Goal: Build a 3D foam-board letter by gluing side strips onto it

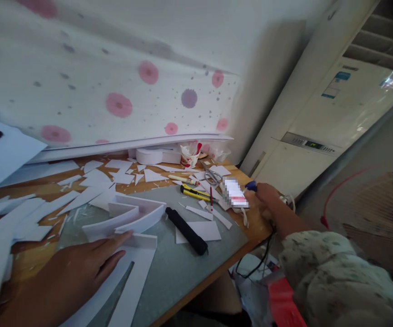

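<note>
My left hand point(83, 259) lies palm down on a white foam-board shape point(114, 281) at the lower left, its fingers stretched out. The index fingertip touches the lower edge of an upright-walled, angled white piece point(141, 215) on the grey cutting mat point(169, 277). At the right table edge, my right hand point(267, 196) is closed around a small blue object point(251, 185), mostly hidden by the fingers. A phone point(235, 192) with a lit screen is just left of it. A black cylindrical tool point(186, 230) rests on the mat, partly over a white rectangle.
A yellow utility knife point(195, 193), a red pen point(211, 198) and scissors point(211, 175) lie behind the mat. White offcuts point(96, 178) cover the table's left and back. A paper cup point(189, 156) stands near the wall. A white air conditioner point(312, 113) is at right.
</note>
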Tool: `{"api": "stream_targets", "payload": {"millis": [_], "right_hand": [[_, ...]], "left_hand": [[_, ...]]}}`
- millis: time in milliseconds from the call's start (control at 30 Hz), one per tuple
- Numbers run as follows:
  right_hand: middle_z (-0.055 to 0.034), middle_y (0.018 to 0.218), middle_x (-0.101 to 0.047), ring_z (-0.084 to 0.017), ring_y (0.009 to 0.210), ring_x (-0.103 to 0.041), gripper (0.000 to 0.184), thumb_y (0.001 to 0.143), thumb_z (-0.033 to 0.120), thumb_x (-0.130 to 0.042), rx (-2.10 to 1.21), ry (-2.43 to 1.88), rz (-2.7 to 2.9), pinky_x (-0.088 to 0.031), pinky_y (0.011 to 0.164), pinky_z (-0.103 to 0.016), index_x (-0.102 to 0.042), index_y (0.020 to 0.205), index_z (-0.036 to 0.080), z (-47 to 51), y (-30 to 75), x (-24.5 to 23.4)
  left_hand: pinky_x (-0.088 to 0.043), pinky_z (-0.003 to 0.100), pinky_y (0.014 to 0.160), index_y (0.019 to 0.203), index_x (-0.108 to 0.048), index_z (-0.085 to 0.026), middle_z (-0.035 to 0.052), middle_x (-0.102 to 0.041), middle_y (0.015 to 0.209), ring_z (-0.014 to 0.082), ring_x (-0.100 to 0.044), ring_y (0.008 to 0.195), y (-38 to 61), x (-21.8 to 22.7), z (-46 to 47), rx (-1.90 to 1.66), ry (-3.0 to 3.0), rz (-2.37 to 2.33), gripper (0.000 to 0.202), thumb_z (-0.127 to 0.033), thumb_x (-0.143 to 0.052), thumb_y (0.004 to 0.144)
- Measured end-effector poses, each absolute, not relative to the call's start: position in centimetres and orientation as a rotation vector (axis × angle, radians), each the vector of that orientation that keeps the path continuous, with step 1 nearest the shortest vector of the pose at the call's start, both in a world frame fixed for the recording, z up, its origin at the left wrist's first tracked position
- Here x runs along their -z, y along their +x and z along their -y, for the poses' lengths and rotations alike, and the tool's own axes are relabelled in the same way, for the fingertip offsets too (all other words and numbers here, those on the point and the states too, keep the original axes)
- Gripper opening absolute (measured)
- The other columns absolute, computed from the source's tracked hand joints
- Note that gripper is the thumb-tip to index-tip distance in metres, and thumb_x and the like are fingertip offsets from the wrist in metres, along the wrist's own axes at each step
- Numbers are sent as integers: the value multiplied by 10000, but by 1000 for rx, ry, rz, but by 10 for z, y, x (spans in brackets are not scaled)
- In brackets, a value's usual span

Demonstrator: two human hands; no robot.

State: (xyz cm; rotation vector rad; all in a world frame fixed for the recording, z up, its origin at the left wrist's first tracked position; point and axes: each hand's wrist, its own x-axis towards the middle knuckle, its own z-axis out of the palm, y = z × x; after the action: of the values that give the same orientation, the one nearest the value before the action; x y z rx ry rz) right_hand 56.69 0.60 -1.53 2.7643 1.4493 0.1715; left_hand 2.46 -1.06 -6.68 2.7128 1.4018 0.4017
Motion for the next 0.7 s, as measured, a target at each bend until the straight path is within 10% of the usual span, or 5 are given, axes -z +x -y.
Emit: {"api": "stream_targets", "payload": {"millis": [267, 433, 700], "right_hand": [[-86, 741, -641, -196, 661, -627, 277, 900, 391, -462, 105, 3220, -2222, -475, 599, -340, -644, 941, 186, 17, 498, -45], [-1, 588, -561, -136, 517, -512, 278, 674, 408, -750, 1881, 2562, -2636, -402, 474, -275, -672, 849, 207, 22, 373, -42], [43, 568, -499, -95, 485, -449, 266, 753, 431, -686, 1940, 1834, -2373, -374, 457, -233, -623, 833, 184, -1, 284, -11]], "left_hand": [[-565, 447, 765, 1304, -538, -252, 91, -717, 1065, 294, -695, 900, 36, 44, 29, -192, 2753, -1383, 406, -271, -435, 912], [-559, 427, 647, 1277, -547, -218, 95, -738, 901, 297, -705, 773, 39, 38, 34, -165, 2823, -1388, 381, -255, -451, 910], [-497, 339, 603, 1260, -554, -205, 96, -732, 873, 269, -695, 749, 37, 40, 35, -194, 2844, -1334, 371, -245, -430, 913]]}}
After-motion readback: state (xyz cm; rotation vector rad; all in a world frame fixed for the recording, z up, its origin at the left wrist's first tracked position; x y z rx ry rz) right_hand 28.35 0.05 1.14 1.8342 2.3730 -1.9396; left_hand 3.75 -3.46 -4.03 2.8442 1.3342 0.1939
